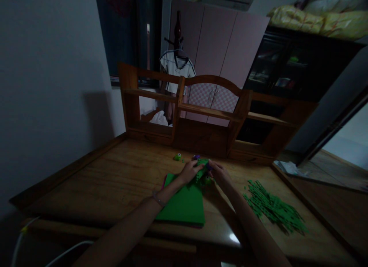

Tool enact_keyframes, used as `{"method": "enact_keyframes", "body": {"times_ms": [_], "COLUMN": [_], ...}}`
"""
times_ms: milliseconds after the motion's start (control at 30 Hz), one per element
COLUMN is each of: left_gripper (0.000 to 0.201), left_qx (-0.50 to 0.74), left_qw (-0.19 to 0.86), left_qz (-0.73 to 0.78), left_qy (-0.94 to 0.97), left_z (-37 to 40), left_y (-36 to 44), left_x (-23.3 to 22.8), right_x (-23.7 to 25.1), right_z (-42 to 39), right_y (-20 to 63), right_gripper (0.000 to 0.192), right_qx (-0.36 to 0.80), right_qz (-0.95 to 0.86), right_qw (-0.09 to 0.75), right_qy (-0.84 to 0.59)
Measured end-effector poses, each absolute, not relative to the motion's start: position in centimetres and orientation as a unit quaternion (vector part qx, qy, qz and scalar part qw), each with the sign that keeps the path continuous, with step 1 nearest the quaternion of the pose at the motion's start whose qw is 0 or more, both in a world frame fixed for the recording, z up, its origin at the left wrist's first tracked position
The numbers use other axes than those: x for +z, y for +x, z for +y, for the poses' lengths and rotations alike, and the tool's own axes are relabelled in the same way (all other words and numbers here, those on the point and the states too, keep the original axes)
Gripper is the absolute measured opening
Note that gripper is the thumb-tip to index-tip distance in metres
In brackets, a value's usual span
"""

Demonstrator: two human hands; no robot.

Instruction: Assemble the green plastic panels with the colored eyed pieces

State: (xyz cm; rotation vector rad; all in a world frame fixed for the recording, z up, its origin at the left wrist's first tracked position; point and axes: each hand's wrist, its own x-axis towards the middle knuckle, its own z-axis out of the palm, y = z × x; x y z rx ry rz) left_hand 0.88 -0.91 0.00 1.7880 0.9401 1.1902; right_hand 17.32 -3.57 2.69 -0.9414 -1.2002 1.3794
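A wide wooden bench (115,182) fills the near half of the view, bounded on its far side by a wooden shelf unit (186,113) and on its left by a raised wooden edge running along the wall. Behind the shelf unit a pink wardrobe (218,44) and a hanging white shirt (175,69) are seen; a dark cabinet (287,71) stands further right

On the bench, a flat green sheet (184,203) is laid near the middle, its near edge close to the bench's front lip. To the right, well apart from the sheet, a loose heap of green strips (273,207) is spread out, reaching towards the right edge. A small green roll (178,157) lies on the far side, left of the hands

A small green piece (202,170) with a purple bit at its tip is held between both hands, just past the far edge of the sheet. The left hand (189,171) is closed on its left side and the right hand (220,173) is pinched on its right side; the finer finger placement cannot be told in the dim light

Judged from how things lie, the work appears to be partway along: many strips are already cut and heaped, while the sheet is largely whole. Open room is left on the bench's left half and between sheet and heap; the shelf unit stands close behind the hands
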Motion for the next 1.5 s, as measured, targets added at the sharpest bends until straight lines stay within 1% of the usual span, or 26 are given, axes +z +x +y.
{"method": "enact_keyframes", "body": {"times_ms": [200, 400, 567, 767, 1000, 1233, 1400, 1500], "left_gripper": [0.043, 0.046, 0.043, 0.038, 0.035, 0.034, 0.035, 0.035], "left_qx": [0.476, 0.469, 0.477, 0.510, 0.522, 0.525, 0.528, 0.527], "left_qw": [0.364, 0.364, 0.340, 0.319, 0.322, 0.305, 0.271, 0.245], "left_qz": [0.363, 0.389, 0.403, 0.413, 0.421, 0.410, 0.399, 0.397], "left_qy": [0.714, 0.705, 0.703, 0.684, 0.668, 0.680, 0.699, 0.710], "left_z": [-1.3, -1.1, -1.1, -1.5, -2.2, -2.1, -1.8, -1.7], "left_y": [1.1, 1.0, 1.1, 1.2, 1.1, 1.2, 1.3, 1.3], "left_x": [0.5, 0.3, 0.5, 0.9, 1.7, 1.6, 1.2, 1.0], "right_x": [2.5, 2.3, 2.6, 2.3, 2.1, 2.4, 2.3, 2.1], "right_z": [-3.4, -3.4, -3.8, -3.5, -3.2, -3.6, -3.5, -3.1], "right_y": [17.3, 17.2, 17.1, 17.2, 17.1, 16.8, 16.7, 16.8], "right_gripper": [0.036, 0.038, 0.040, 0.035, 0.034, 0.031, 0.029, 0.031], "right_qx": [0.574, 0.566, 0.545, 0.531, 0.558, 0.596, 0.600, 0.600], "right_qz": [-0.487, -0.500, -0.530, -0.549, -0.519, -0.494, -0.481, -0.475], "right_qw": [0.522, 0.499, 0.486, 0.487, 0.505, 0.517, 0.531, 0.532], "right_qy": [-0.400, -0.424, -0.431, -0.424, -0.406, -0.366, -0.355, -0.363]}}
